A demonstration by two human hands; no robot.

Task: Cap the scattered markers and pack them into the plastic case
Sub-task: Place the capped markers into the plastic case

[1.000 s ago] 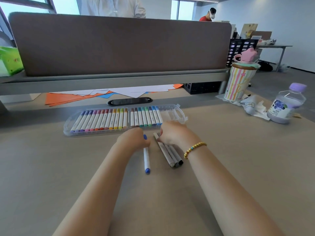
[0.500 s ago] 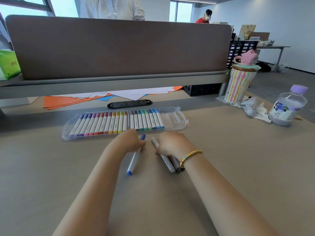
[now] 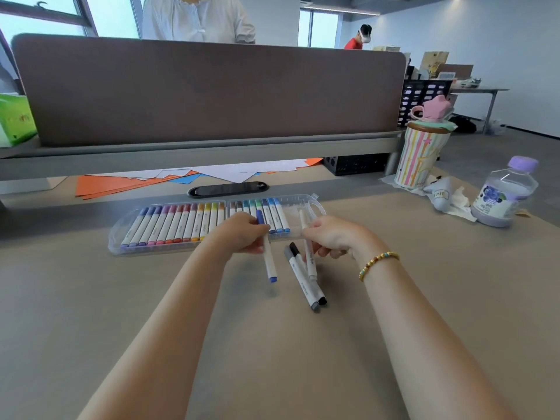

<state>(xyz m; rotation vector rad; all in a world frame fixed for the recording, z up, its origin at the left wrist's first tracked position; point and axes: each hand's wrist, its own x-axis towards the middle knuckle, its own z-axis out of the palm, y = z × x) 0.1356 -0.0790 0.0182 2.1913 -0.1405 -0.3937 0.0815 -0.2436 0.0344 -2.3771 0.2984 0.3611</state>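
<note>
1. Fingers of the left hand point(image 3: 242, 234) curl round a blue marker point(image 3: 267, 253), held nearly upright at mid-frame with its capped blue end up; fingers of the right hand point(image 3: 333, 237) pinch a white-barrelled marker point(image 3: 309, 256) just right of it, whose cap colour I cannot tell.
2. Progress looks late: the plastic case point(image 3: 127, 241), lying open just above the hands, holds a near-full row of capped markers running purple through reds and yellows to blues, with a few bare slots at its right end.
3. Left to pack, judging by what shows: the two held markers, plus a grey marker point(image 3: 300, 280) and a black marker point(image 3: 307, 275) lying side by side on the surface point(image 3: 151, 313) below the right hand.
4. Case: clear, glossy, thin-walled, rounded corners. Markers: slim smooth white cylinders with coloured ends. Surface: matte beige.
</note>
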